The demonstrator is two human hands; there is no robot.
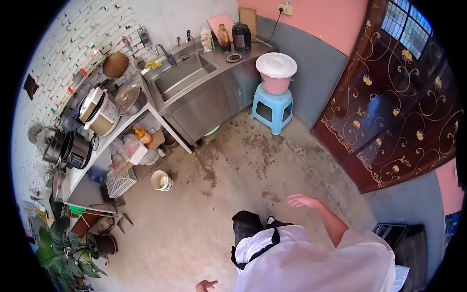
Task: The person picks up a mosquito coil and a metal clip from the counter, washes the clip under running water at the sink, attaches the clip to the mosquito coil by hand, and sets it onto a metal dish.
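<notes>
My right hand (301, 200) is held out over the concrete floor (204, 219), fingers stretched and nothing in it. At the bottom edge, my left hand (207, 284) shows only in part; its fingers look extended and I see nothing held. Between the two hands is my body in a white top (316, 263) with a black strap, above dark trousers (247, 226). Neither hand touches anything.
A steel sink (187, 78) stands against the back wall. Beside it, a blue stool (273, 108) carries a lidded pink bucket (275, 83). Left, a shelf holds cookers (104, 117). A small white bucket (161, 180) and potted plants (68, 255) stand on the floor. A patterned curtain (394, 121) hangs right.
</notes>
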